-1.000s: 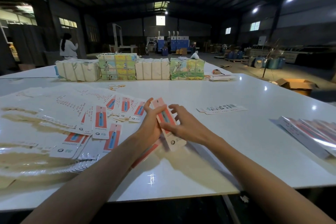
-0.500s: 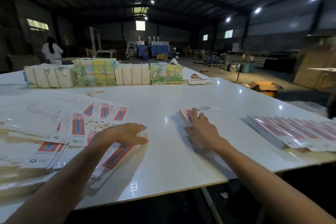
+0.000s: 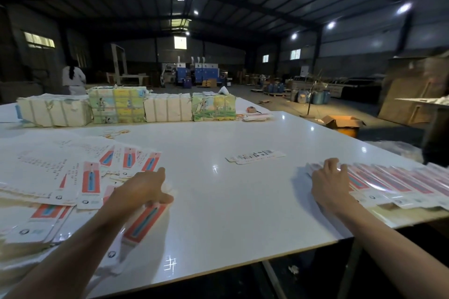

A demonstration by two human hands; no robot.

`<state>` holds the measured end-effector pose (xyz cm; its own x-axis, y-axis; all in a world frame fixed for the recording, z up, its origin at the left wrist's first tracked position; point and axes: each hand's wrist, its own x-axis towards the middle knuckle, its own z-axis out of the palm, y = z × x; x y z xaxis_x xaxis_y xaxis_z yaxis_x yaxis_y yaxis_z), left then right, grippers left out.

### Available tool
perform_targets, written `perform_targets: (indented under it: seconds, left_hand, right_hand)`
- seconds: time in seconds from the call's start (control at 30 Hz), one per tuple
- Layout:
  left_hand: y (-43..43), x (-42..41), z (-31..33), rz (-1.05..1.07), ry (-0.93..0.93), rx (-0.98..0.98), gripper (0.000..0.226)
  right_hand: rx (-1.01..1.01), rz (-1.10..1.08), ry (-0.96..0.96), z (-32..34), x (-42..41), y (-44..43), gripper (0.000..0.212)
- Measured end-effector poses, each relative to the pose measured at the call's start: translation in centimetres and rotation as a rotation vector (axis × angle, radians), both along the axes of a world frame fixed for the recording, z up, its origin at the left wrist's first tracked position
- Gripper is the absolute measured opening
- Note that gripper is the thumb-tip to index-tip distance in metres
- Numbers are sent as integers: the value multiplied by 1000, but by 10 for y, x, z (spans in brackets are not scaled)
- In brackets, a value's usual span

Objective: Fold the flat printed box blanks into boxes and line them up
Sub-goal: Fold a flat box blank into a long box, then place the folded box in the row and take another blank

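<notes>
Flat printed box blanks (image 3: 90, 178), white with red panels, lie fanned in a loose pile on the left of the white table (image 3: 226, 204). My left hand (image 3: 142, 192) lies over one blank (image 3: 143, 224) at the pile's right edge and pinches its white top end between thumb and fingers. On the right, folded boxes (image 3: 401, 184) lie side by side in a row along the table edge. My right hand (image 3: 331, 184) lies flat with fingers spread on the leftmost box of that row.
Two loose blanks (image 3: 255, 156) lie mid-table beyond my hands. Tied bundles of printed stock (image 3: 116, 104) line the far edge. The table's front right corner is close to my right forearm. A person (image 3: 73, 77) stands far left; a cardboard box (image 3: 345, 124) sits on the floor.
My hands parted from the centre. The right hand carried the folded box rightward to the left end of the row. The left hand moved onto a blank at the pile's edge.
</notes>
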<state>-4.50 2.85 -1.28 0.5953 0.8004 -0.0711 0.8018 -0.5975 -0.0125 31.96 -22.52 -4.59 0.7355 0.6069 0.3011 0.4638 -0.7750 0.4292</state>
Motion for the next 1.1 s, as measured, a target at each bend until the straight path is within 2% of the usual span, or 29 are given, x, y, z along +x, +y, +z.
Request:
perform_targets:
  seconds: [0.07,0.17,0.23,0.33,0.4,0.47,0.53,0.6,0.67,0.77,0.83,0.97,1.03,1.1]
  left_hand:
    - [3,0,0,18,-131,-11,80]
    - [9,3,4,34,-339,-98,88]
    - [10,6,8,50,-475,-197,77]
    - [11,15,9,58,-729,-350,44]
    - [9,23,7,54,-908,-419,39]
    - [4,33,5,71,-1056,-477,38]
    - [-1,44,2,87,-1180,-554,41]
    - [-7,53,-4,121,-1256,-604,42]
    - [-10,57,-15,139,-1268,-629,41]
    - [-14,58,-35,29,-1268,-779,41]
    - [-16,58,-43,-46,-1326,-960,46]
    - [-27,61,-45,-37,-1407,-1357,55]
    - [-28,62,-47,-64,-1425,-1391,50]
    - [-26,62,-47,-63,-1440,-1332,48]
  right_hand:
    - [6,18,-36,5,-10,7,48]
    - [91,185,-31,12,-33,34,55]
    - [231,345,23,17,-52,59,49]
    - [432,611,213,23,-84,98,44]
    - [610,753,469,24,-108,120,45]
    - [780,825,840,25,-133,139,48]
    - [837,859,1183,23,-154,154,52]
    - [881,885,1442,14,-168,162,53]
    - [997,873,1610,4,-173,164,50]
    - [1141,823,1680,-5,-168,164,47]
    - [1243,805,1657,-3,-159,163,39]
    - [1353,828,1608,3,-146,161,28]
    - [1305,828,1582,4,-143,162,29]
    - [1223,826,1546,4,-142,164,30]
